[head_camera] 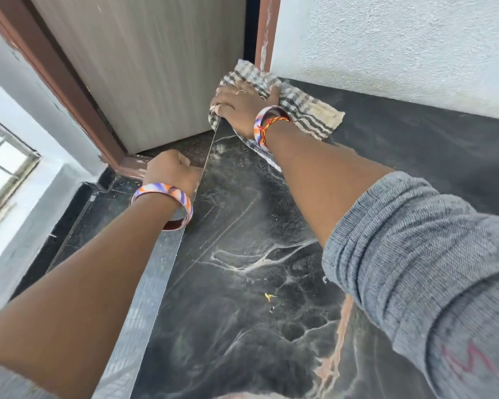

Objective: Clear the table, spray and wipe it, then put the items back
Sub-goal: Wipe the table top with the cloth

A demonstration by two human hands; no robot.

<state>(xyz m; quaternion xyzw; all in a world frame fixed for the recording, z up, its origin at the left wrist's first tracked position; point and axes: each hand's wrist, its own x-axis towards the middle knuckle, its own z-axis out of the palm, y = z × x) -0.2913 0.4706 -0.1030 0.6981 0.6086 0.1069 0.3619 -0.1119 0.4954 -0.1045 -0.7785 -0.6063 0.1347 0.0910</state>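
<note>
At table's [271, 254] far corner, right hand [242, 106] fingers flat on cloth [303, 110] stretching rightward; left hand [170, 171] fisted.

A checked cloth [297, 102] lies on the black marble table [242, 283].

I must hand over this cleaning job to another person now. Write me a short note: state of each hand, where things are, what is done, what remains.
Right hand: pressed flat on the checked cloth at the far left corner of the table, beside the door.
Left hand: curled at the table's left edge; whether it grips the edge is unclear.
Done: no items in view on the table; wiping under way.
Left: streaks and a small yellow scrap remain nearer you; finish wiping, then return the items, which are out of view.
</note>
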